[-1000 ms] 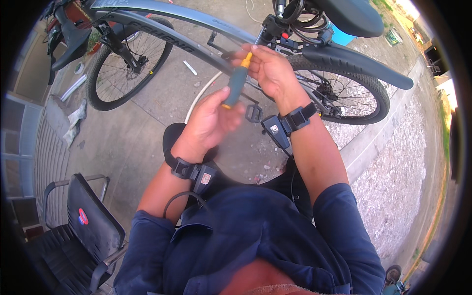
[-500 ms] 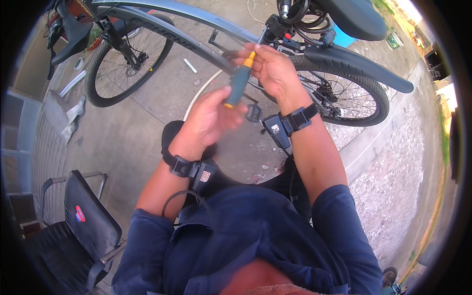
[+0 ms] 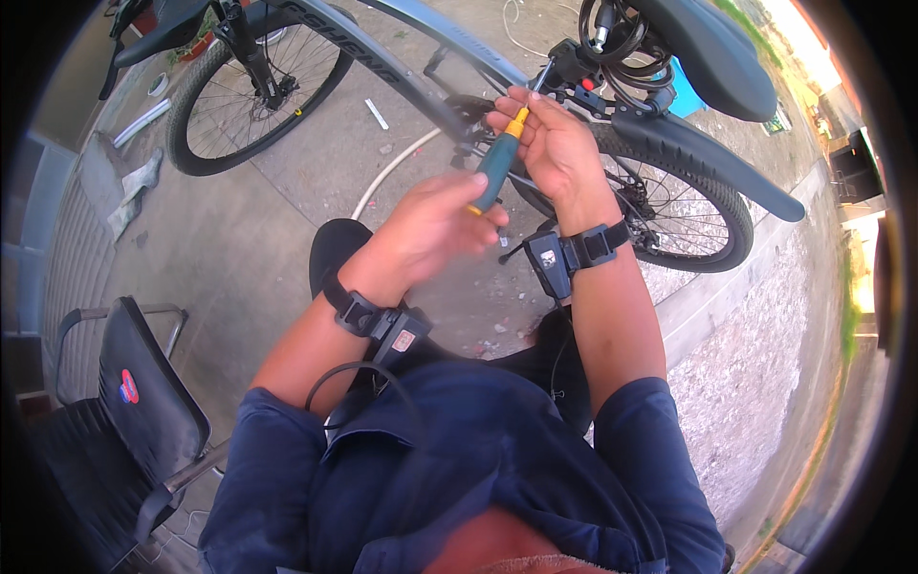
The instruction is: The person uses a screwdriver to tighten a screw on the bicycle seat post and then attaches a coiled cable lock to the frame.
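Green-and-yellow plastic screwdriver: left fingers hold handle, right fingers pinch shaft, maybe steadying it. Grey metal bike past fingers.

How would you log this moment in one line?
left hand: on green-and-yellow screwdriver handle | right hand: fingers at shaft | shaft toward: black fitting near bicycle saddle | tip contact: unclear

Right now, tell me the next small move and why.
Probably give the screwdriver a small turn with the left grip while the right grip steadies its shaft: the shaft appears to meet the black bracket near the saddle, and the left thumb lies on the handle.
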Motion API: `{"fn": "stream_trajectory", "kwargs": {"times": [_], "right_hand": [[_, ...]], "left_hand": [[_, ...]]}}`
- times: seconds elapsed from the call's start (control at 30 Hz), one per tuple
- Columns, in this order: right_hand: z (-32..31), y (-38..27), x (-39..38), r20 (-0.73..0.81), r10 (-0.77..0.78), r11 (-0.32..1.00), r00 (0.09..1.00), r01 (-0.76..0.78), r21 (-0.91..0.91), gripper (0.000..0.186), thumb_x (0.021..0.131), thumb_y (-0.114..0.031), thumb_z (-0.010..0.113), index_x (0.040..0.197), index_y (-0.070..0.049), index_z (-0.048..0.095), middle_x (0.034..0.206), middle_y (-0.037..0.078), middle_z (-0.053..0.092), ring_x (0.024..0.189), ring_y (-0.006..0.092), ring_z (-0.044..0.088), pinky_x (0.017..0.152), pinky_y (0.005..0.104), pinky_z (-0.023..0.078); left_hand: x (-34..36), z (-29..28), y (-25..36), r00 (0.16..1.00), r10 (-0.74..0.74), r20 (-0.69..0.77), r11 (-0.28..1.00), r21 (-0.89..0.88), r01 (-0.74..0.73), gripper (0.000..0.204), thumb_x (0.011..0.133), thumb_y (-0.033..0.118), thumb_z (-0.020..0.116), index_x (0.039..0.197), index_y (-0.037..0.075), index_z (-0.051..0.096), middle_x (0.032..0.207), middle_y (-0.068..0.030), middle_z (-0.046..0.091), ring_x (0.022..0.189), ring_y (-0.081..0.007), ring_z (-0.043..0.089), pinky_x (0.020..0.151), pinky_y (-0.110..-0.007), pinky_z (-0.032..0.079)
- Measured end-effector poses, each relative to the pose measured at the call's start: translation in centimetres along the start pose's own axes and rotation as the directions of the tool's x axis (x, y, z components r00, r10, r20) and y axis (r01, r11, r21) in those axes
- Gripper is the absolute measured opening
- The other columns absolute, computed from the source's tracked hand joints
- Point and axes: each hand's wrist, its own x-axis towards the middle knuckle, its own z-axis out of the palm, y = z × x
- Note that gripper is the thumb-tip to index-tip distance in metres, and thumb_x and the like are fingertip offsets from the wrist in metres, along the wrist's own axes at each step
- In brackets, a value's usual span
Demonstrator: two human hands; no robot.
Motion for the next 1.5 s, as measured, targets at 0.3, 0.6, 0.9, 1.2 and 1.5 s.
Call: {"fn": "stream_trajectory", "kwargs": {"times": [0.3,0.6,0.9,1.2,1.5], "right_hand": [[0.6,0.4,0.4,-0.024,0.004,0.999,1.0,-0.003,0.043,0.03,0.103,-0.02,0.045,0.121,0.002,0.055,0.114,0.017,0.067,0.105,0.0306,0.066,0.093,0.0411,0.052],[0.4,0.3,0.5,-0.003,-0.011,0.998,1.0,0.012,0.069,0.031,0.103,-0.02,0.046,0.123,0.003,0.053,0.114,0.018,0.066,0.104,0.0311,0.066,0.095,0.0409,0.051],[0.4,0.2,0.5,0.028,-0.029,0.995,0.999,0.026,0.101,0.031,0.103,-0.021,0.046,0.122,0.002,0.054,0.113,0.018,0.066,0.105,0.0313,0.065,0.096,0.0426,0.05],[0.8,0.2,0.8,-0.045,-0.013,0.995,0.999,0.017,0.095,0.029,0.104,-0.018,0.043,0.12,0.003,0.053,0.114,0.022,0.065,0.104,0.0362,0.066,0.095,0.0472,0.049],[-0.3,0.0,0.5,-0.018,-0.004,0.999,1.0,0.004,0.043,0.031,0.103,-0.021,0.047,0.123,0.002,0.054,0.114,0.017,0.066,0.104,0.0318,0.066,0.094,0.0416,0.051]], "left_hand": [[-0.1,0.3,-0.5,0.896,0.439,-0.063,0.667,0.692,-0.278,0.04,0.095,0.034,0.061,0.116,0.001,0.057,0.081,-0.0079,0.066,0.062,-0.0152,0.063,0.062,-0.03,0.052],[0.2,1.0,0.4,0.9,0.437,-0.009,0.468,0.856,-0.218,0.038,0.094,0.034,0.063,0.115,0.003,0.056,0.078,-0.0058,0.065,0.062,-0.014,0.062,0.056,-0.028,0.046],[-0.2,1.0,0.9,1.0,-0.022,0.013,0.981,-0.193,0.024,0.038,0.094,0.031,0.064,0.117,0.002,0.056,0.072,-0.0019,0.059,0.057,-0.0134,0.055,0.057,-0.027,0.047],[0.3,1.2,-0.3,0.764,0.643,0.056,0.425,0.804,-0.416,0.035,0.094,0.033,0.062,0.112,0.004,0.056,0.074,-0.0057,0.062,0.059,-0.0166,0.059,0.057,-0.031,0.048],[1.5,0.3,-0.5,0.772,0.624,0.12,0.249,0.906,-0.341,0.041,0.092,0.029,0.066,0.125,0.006,0.057,0.08,-0.003,0.06,0.059,-0.0128,0.053,0.054,-0.027,0.043]]}}
